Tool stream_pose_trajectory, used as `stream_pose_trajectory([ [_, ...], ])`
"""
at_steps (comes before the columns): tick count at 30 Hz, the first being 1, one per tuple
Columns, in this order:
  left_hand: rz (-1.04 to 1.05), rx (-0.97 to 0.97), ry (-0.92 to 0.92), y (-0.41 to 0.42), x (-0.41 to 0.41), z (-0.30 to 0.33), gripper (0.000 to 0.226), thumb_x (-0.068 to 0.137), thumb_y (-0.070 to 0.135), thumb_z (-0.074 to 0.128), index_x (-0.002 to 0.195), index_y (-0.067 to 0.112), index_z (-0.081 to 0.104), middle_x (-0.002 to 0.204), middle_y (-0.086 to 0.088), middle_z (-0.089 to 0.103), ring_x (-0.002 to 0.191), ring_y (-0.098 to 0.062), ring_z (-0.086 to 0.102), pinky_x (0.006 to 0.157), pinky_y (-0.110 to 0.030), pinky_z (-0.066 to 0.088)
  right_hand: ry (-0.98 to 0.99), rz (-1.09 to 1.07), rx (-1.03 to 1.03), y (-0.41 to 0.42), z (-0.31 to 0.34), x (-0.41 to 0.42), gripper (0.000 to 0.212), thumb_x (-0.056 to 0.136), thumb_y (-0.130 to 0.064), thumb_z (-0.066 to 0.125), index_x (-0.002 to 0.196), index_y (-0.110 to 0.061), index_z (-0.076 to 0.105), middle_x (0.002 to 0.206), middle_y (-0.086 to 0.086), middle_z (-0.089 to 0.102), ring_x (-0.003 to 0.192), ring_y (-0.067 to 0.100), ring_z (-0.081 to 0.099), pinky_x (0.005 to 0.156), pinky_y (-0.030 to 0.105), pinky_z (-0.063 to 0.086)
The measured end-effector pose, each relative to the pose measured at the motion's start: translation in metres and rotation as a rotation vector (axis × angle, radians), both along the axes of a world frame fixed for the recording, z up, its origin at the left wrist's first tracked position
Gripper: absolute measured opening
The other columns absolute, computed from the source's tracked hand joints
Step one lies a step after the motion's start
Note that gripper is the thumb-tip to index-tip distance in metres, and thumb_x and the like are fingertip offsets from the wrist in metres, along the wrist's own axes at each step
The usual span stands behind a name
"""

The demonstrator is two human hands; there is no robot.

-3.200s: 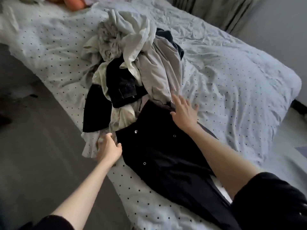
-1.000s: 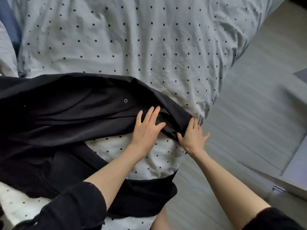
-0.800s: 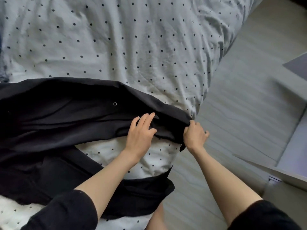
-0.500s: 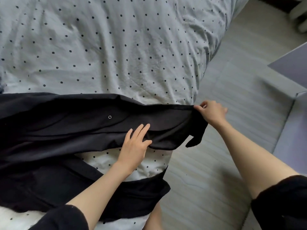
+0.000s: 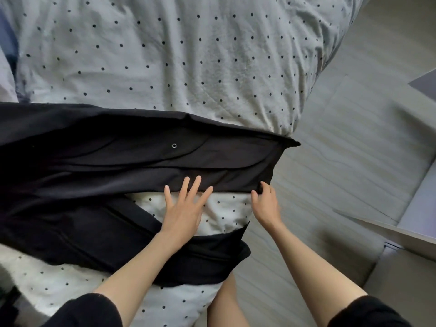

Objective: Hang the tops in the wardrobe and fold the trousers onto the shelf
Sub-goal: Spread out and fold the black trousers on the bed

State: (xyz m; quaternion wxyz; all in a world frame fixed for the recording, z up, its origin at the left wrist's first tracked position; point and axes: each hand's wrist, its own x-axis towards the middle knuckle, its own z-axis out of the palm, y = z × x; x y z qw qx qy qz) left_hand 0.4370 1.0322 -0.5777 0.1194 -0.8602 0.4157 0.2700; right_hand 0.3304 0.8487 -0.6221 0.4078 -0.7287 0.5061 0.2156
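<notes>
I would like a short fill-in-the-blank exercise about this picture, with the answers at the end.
1. The trousers spread on the bed are ____ in colour.
2. The bed cover is pale with small dark ____.
3. The left hand lies ____, with straight spread fingers.
4. The right hand pinches the ____ of one trouser leg.

Missing words: black; dots; flat; hem
</notes>
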Motion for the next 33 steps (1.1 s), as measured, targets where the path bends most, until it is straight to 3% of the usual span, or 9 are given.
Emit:
stream_pose_trajectory([
  [3, 0.034, 0.011, 0.023, 0.018, -0.007, 0.006, 0.063, 0.1, 0.029, 0.032, 0.149, 0.032, -0.006, 0.157, -0.005, -0.019, 0.144, -0.027, -0.015, 0.11, -0.062, 0.0, -0.034, 0.072, 0.017, 0.029, 0.005, -0.01, 0.048, 0.098, -0.026, 0.041, 0.143, -0.012, 0.031, 0.148, 0.005, 0.034, 0.131, 0.027, 0.039, 0.105, 0.047, 0.034],
  [7, 0.067, 0.078, 0.061, 0.048, -0.024, 0.012, 0.056, 0.101, 0.029, 0.028, 0.15, 0.029, 0.001, 0.158, -0.005, -0.014, 0.145, -0.027, -0.013, 0.111, -0.061, 0.002, -0.129, 0.203, -0.003, 0.07, 0.025, -0.024, 0.025, 0.096, -0.022, 0.043, 0.118, -0.012, 0.049, 0.127, 0.004, 0.048, 0.11, 0.028, 0.051, 0.092, 0.042, 0.04],
  [13, 0.154, 0.108, 0.019, 0.107, -0.046, 0.027, 0.06, 0.099, 0.03, 0.033, 0.151, 0.03, 0.003, 0.158, -0.005, -0.012, 0.145, -0.026, -0.011, 0.112, -0.058, -0.002, -0.178, 0.496, -0.133, 0.129, 0.041, -0.038, 0.033, 0.094, -0.03, 0.049, 0.126, -0.021, 0.051, 0.124, 0.0, 0.047, 0.117, 0.021, 0.045, 0.099, 0.037, 0.031],
  [15, 0.212, 0.071, -0.029, 0.129, -0.052, 0.038, 0.065, 0.095, 0.025, 0.047, 0.15, 0.028, 0.014, 0.159, -0.007, 0.002, 0.146, -0.029, 0.001, 0.111, -0.059, 0.006, -0.185, 0.635, -0.143, 0.15, 0.045, -0.038, 0.037, 0.094, -0.039, 0.047, 0.127, -0.023, 0.051, 0.121, -0.001, 0.048, 0.115, 0.021, 0.045, 0.096, 0.037, 0.029],
  [17, 0.305, -0.035, -0.091, 0.15, -0.057, 0.046, 0.067, 0.081, 0.014, 0.068, 0.142, 0.019, 0.041, 0.152, -0.015, 0.029, 0.14, -0.035, 0.027, 0.108, -0.059, 0.023, -0.125, 0.747, -0.098, 0.166, 0.045, -0.037, 0.047, 0.093, -0.05, 0.045, 0.131, -0.023, 0.047, 0.123, -0.002, 0.047, 0.117, 0.021, 0.043, 0.097, 0.038, 0.029],
  [21, 0.451, -0.263, -0.232, 0.19, -0.063, 0.046, 0.05, 0.077, 0.005, 0.072, 0.125, 0.004, 0.058, 0.132, -0.021, 0.051, 0.124, -0.039, 0.049, 0.103, -0.057, 0.034, 0.025, 0.695, -0.128, 0.176, 0.04, -0.034, 0.047, 0.089, -0.049, 0.052, 0.124, -0.018, 0.046, 0.124, 0.0, 0.045, 0.12, 0.022, 0.04, 0.102, 0.041, 0.03],
  [25, 0.892, -0.474, -0.186, 0.214, -0.069, 0.049, 0.036, 0.087, 0.006, 0.06, 0.122, 0.003, 0.052, 0.121, -0.017, 0.046, 0.108, -0.033, 0.046, 0.087, -0.044, 0.041, 0.043, 0.603, -0.114, 0.174, 0.042, -0.04, 0.026, 0.093, -0.034, 0.051, 0.11, -0.014, 0.052, 0.11, 0.003, 0.053, 0.112, 0.026, 0.048, 0.108, 0.048, 0.026],
  [28, 1.519, -0.608, 0.094, 0.221, -0.062, 0.05, 0.038, 0.096, 0.011, 0.044, 0.132, 0.006, 0.036, 0.126, -0.013, 0.045, 0.109, -0.025, 0.045, 0.084, -0.031, 0.035, -0.033, 0.553, -0.142, 0.172, 0.054, -0.05, 0.018, 0.096, -0.033, 0.048, 0.101, -0.015, 0.046, 0.076, 0.001, 0.06, 0.093, 0.029, 0.061, 0.108, 0.045, 0.024],
  [33, 1.812, -0.745, 0.395, 0.226, -0.048, 0.048, 0.046, 0.098, 0.014, 0.046, 0.141, 0.01, 0.033, 0.136, -0.006, 0.049, 0.113, -0.021, 0.052, 0.096, -0.033, 0.042, -0.069, 0.535, -0.216, 0.154, 0.086, -0.056, 0.033, 0.088, -0.054, 0.054, 0.089, -0.021, 0.056, 0.076, -0.004, 0.061, 0.083, 0.024, 0.06, 0.075, 0.034, 0.034],
])
